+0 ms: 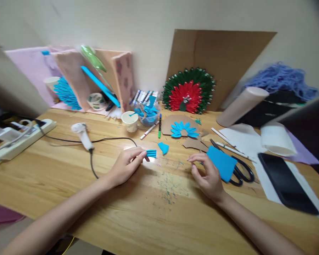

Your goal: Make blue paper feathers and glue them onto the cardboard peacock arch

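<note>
My left hand (127,165) pinches a small folded blue piece (151,153) with dark stripes between thumb and fingers. To the right, my right hand (206,174) hovers over the table with its fingers curled and thumb apart from them, holding nothing visible. A blue scrap (163,148) lies just beyond my left hand. Beside my right hand, a blue sheet (221,163) covers part of black-handled scissors (244,170). Farther back, blue petals (184,129) sit on a rounded cardboard piece (168,122).
A glue gun (82,135) with its cable and a power strip (23,140) are at left. A paper cup (130,121), a bowl of blue pieces (149,116), and a red-green petal fan (188,92) stand behind. A phone (287,182) lies at right.
</note>
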Available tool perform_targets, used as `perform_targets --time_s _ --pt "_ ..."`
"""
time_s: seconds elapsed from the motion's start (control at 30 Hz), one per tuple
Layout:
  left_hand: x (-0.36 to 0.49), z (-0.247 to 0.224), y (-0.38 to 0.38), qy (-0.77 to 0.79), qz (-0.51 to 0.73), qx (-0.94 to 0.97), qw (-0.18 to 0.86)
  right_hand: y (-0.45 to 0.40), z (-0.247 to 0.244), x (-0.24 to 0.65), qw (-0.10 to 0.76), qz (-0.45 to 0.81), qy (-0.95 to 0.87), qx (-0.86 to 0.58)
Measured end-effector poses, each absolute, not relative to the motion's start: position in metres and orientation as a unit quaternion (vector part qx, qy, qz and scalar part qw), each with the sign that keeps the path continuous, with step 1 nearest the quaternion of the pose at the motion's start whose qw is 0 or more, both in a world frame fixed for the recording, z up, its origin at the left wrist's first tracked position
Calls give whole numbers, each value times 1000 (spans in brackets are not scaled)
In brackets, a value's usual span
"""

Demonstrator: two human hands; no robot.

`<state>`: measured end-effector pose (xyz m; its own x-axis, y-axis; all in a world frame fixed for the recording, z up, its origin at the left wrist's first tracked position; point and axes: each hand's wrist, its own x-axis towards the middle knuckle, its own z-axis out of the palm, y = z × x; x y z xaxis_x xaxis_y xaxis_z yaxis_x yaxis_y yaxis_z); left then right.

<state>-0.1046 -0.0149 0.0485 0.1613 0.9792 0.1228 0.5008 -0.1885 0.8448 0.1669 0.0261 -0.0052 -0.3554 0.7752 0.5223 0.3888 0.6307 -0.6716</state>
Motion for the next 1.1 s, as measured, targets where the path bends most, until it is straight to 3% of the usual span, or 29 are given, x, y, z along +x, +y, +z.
perform_targets --time_s 0.13,0.27,0.37,0.6,0.87,0.97,1.1 --pt "-159 44 -57 615 477 564 278 32 1 135 368 282 -808 -364" --pt "-209 27 -97 697 592 373 157 40 16 47 286 360 -839 -291" --pt "-242 19 -115 734 611 276 110 39 22 -42 268 398 -842 -247" --pt "-286 17 -103 747 615 226 117 31 5 -182 258 375 -830 -323" --pt "-295 3 -89 738 620 219 153 31 3 -185 260 384 -827 -318" --pt "-296 1 -90 737 623 208 161 24 6 -162 290 439 -812 -251" --pt "-296 0 -91 737 624 197 169 14 3 -134 264 480 -816 -186"
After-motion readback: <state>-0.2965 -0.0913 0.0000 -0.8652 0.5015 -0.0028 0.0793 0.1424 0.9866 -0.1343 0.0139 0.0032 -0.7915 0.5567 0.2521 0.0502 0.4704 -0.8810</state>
